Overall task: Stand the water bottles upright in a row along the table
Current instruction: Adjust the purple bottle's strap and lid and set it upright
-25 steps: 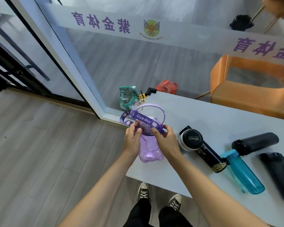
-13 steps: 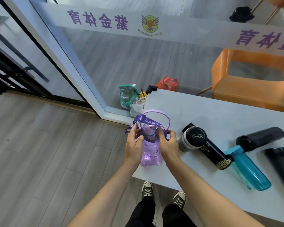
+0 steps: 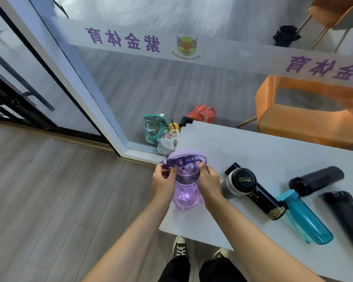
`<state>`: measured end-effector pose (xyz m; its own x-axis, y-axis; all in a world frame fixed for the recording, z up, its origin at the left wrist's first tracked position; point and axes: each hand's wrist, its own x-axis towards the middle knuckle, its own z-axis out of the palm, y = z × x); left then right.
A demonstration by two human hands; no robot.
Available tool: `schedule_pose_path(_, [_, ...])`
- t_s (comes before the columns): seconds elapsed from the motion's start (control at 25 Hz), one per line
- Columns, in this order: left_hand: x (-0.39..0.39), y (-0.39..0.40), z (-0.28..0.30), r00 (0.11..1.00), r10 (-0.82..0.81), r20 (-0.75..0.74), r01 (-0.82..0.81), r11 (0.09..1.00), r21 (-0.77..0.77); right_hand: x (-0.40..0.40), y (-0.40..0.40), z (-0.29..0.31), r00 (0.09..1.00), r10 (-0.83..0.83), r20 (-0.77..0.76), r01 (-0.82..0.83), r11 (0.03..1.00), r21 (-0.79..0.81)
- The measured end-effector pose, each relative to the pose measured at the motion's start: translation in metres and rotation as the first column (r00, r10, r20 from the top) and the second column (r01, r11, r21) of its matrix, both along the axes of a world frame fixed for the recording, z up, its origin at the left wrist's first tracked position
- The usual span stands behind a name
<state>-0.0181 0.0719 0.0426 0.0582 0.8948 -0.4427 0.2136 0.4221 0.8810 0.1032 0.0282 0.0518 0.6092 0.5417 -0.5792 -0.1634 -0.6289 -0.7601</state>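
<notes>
The purple bottle (image 3: pixel 186 188) now stands lower and nearer the table's (image 3: pixel 263 151) left edge; its printed strap (image 3: pixel 184 160) has dropped from high above the lid to lie across it; both hands (image 3: pixel 163 184) (image 3: pixel 209 182) have closed in against its sides.

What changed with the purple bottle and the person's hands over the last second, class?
The left hand and right hand slid the strap down the purple bottle toward its lid. The bottle stayed upright at the table corner; the other bottles did not move.

Bare table (image 3: pixel 243 143) behind; lying bottles (image 3: pixel 302 216) crowd the right of the purple bottle (image 3: pixel 186 192).
</notes>
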Motion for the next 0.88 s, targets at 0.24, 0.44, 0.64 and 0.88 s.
schedule_pose_path(0.24, [0.024,0.047,0.012,0.997,0.054,0.059,-0.049,0.995,-0.086,0.026,0.033,0.019,0.995,0.039,-0.087,-0.04,0.999,-0.007])
schedule_pose_path(0.44, [0.06,0.101,0.031,0.994,-0.105,0.033,0.107,0.992,-0.071,0.067,0.083,0.026,0.986,0.028,-0.163,-0.03,0.999,-0.012])
schedule_pose_path(0.64, [0.095,0.147,0.039,0.979,-0.185,0.084,0.193,0.976,-0.098,0.112,0.129,0.022,0.994,0.101,-0.037,-0.099,0.994,0.044])
schedule_pose_path(0.88, [0.125,0.187,0.028,0.955,-0.286,0.078,0.284,0.958,0.036,0.146,0.147,0.012,0.983,0.183,0.012,-0.183,0.972,0.146])
